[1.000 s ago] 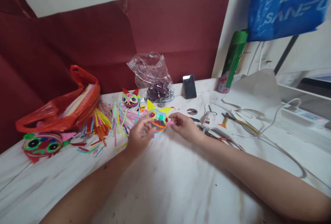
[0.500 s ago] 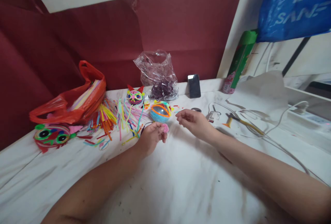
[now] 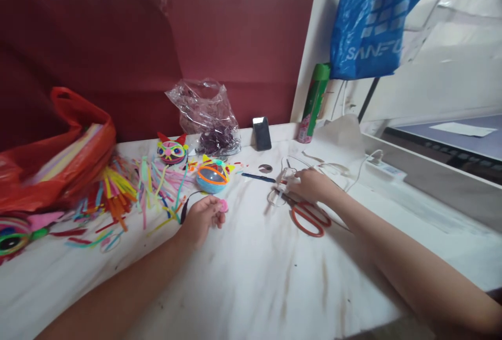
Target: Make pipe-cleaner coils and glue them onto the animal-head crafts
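Note:
Between its thumb and fingertips, my left hand (image 3: 204, 215) pinches a small pink piece (image 3: 223, 205) above the white table. Just behind it sits a light-blue round craft (image 3: 212, 185) with an orange rim and yellow ears. Over at the right, my right hand (image 3: 308, 184) reaches down among white cords and small items; its fingers are bent, and what they touch is too small to make out. Orange-handled scissors (image 3: 311, 219) lie directly below that hand. A dark blue pen (image 3: 259, 177) lies to its left.
Colourful pipe cleaners (image 3: 117, 185) and a red bag (image 3: 86, 157) lie at the left. Behind stand a finished-looking mask (image 3: 171, 150), a clear bag (image 3: 214, 120), a phone (image 3: 261, 133) and a green can (image 3: 314, 102). A power strip (image 3: 386, 170) is at the right.
The view has turned right. My right hand has moved away from my left hand, down to the cords near the scissors. My left hand still holds the pink piece.

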A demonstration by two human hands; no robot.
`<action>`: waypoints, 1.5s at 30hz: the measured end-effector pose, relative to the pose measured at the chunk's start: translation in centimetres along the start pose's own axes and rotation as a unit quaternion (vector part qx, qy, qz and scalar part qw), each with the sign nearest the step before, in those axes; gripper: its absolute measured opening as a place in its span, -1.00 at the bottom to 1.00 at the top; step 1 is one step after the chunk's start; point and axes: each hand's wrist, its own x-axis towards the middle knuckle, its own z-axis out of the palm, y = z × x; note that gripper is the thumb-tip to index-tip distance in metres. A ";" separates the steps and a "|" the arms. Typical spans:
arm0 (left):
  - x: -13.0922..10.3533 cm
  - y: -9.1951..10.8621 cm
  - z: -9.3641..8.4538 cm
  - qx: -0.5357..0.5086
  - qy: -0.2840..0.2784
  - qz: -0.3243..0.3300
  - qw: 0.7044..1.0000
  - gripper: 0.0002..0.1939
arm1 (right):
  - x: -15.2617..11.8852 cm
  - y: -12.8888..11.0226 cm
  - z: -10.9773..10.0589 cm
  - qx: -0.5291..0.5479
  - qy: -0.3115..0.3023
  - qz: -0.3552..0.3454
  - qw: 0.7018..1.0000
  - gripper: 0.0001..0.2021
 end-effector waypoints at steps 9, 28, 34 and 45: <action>0.1 0.1 -0.1 -0.005 0.004 0.009 1.000 -0.78 | -0.6 0.3 2.0 -0.010 0.014 -0.044 0.999 -0.80; 0.0 -0.1 -0.1 -0.059 -0.021 0.006 0.998 -0.77 | -7.5 -5.8 0.7 0.471 -0.167 -0.104 0.860 -0.66; -0.1 -0.1 -0.1 -0.060 -0.056 0.006 0.997 -0.76 | -7.6 -5.9 0.5 0.470 -0.165 -0.121 0.859 -0.67; -0.2 0.1 0.1 -0.052 -0.028 0.026 0.998 -0.73 | -7.6 -5.6 0.9 0.425 -0.169 -0.133 0.879 -0.63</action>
